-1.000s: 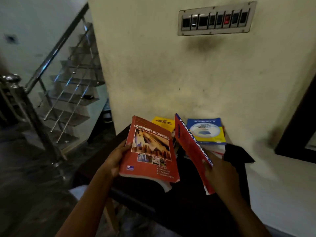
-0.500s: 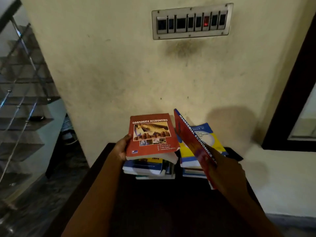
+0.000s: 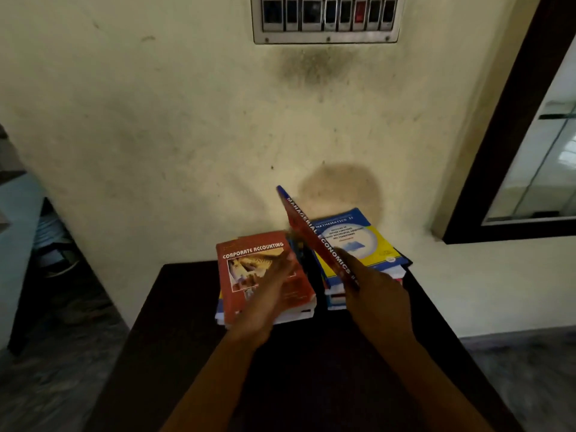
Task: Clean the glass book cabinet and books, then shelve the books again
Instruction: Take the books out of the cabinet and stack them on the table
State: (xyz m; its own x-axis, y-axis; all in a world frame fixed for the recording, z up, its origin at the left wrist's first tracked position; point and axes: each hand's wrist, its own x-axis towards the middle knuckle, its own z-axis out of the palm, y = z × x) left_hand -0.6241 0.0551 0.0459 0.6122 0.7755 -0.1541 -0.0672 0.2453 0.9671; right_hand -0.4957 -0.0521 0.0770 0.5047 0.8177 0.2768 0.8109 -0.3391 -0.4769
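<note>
Right grip [image 3: 374, 291] is clamped on the tilted Managerial Economics book [image 3: 307, 227], which rises up-left from it; left grip [image 3: 268, 291], fingers straight, is over the Corporate Accounting book [image 3: 237, 269], atop 1 of 2 stacks on the worktop [image 3: 187, 307].

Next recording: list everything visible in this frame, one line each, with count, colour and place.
Corporate Accounting book: one, red, top of the left pile.
Managerial Economics book: one, red, tilted on edge between the piles.
Mathematics II book: one, blue and yellow, top of the right pile.
Lower books: count unclear, mixed colours, under both top books.
Table: one, dark, against the wall.
Switch panel: one, metal-framed, on the wall above.
Glass cabinet: one, dark frame, right edge.
Left hand: flat over the Corporate Accounting cover, blurred.
Right hand: grip on the Managerial Economics book's lower end.
</note>
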